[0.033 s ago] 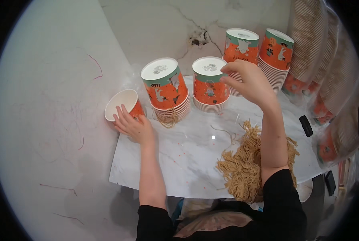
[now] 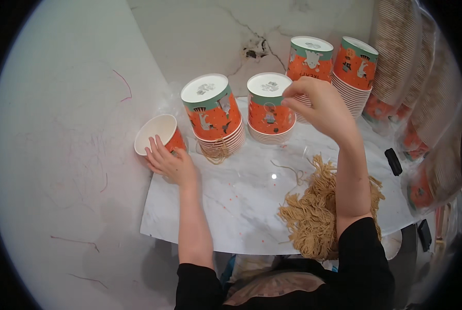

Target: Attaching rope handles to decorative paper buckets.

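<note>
hardly shifted since the earlier frame, our left hand (image 2: 172, 164) grasps the cup (image 2: 156, 129), axis slanting, mouth up-left, though whether our right hand (image 2: 318, 105) pinches anything we cannot tell.

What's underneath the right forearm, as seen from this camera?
A heap of tan strands shows on both sides of the right forearm, with the white tabletop around it. Whatever lies directly below the arm is covered.

Soft, even light, its source out of view but probably overhead, left a white glare spot (image 2: 274, 176) on the counter (image 2: 226, 214) and a faint shadow (image 2: 107, 222) on the left wall (image 2: 55, 170). Toward the black fisheye rim, straight edges bent and wrapped stacks (image 2: 395, 44) blurred.
</note>
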Motion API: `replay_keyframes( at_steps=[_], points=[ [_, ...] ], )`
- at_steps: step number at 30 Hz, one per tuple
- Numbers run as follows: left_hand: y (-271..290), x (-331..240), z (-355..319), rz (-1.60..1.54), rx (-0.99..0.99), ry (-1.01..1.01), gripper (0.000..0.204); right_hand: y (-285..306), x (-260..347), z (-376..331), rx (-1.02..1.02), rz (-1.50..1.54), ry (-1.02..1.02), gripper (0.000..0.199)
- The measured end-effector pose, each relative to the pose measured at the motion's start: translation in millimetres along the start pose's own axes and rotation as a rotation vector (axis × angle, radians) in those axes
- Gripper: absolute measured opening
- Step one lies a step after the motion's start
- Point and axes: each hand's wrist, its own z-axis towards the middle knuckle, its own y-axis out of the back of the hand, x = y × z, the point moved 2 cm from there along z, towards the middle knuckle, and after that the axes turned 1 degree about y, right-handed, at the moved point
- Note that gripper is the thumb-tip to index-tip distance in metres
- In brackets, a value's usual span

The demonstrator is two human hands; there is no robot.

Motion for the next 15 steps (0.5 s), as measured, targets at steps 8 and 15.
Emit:
replay_keyframes(
  at_steps=[8,15],
  points=[
    [5.7,-0.4,-2.9,0.001,0.019,0.007,0.025,-78.3,1.0,-49.9,0.483,-0.393,0.121,0.014],
    [11.7,-9.7,0.7,-0.062,-0.12,-0.018,0.017,-158.8,-64.4,-103.9,0.304,-0.555,0.077,0.018]
  ],
)
